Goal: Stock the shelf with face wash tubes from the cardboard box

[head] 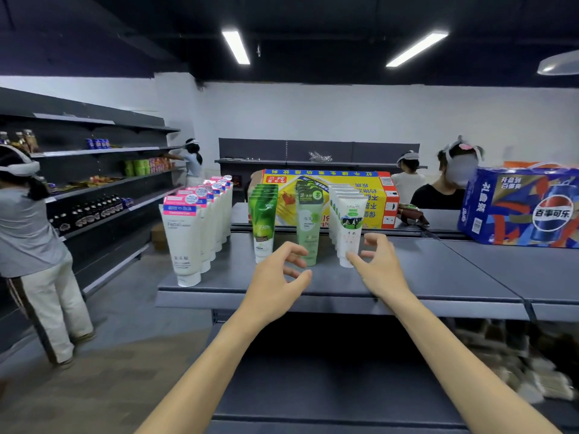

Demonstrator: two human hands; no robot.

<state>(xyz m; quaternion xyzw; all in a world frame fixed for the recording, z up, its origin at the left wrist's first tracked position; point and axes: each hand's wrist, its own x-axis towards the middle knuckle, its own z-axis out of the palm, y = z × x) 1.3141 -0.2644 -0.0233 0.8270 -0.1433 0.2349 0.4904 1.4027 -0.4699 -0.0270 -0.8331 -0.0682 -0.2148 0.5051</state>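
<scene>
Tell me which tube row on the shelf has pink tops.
The leftmost row: white tubes with pink and blue labels on top. The other three rows are dark green, pale green and white with a cow picture.

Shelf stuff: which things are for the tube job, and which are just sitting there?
For the job: white-and-pink tubes, green tubes, pale green tubes, cow-picture tubes, shelf.
Just there: yellow box, blue cola pack.

We stretch both bare arms out in front of us. Our left hand [275, 277] has its fingers loosely curled and its thumb sticking out, and it holds nothing. Our right hand [379, 264] does the same, fingers bent and spread a little. The two hands are near each other, not touching.
</scene>
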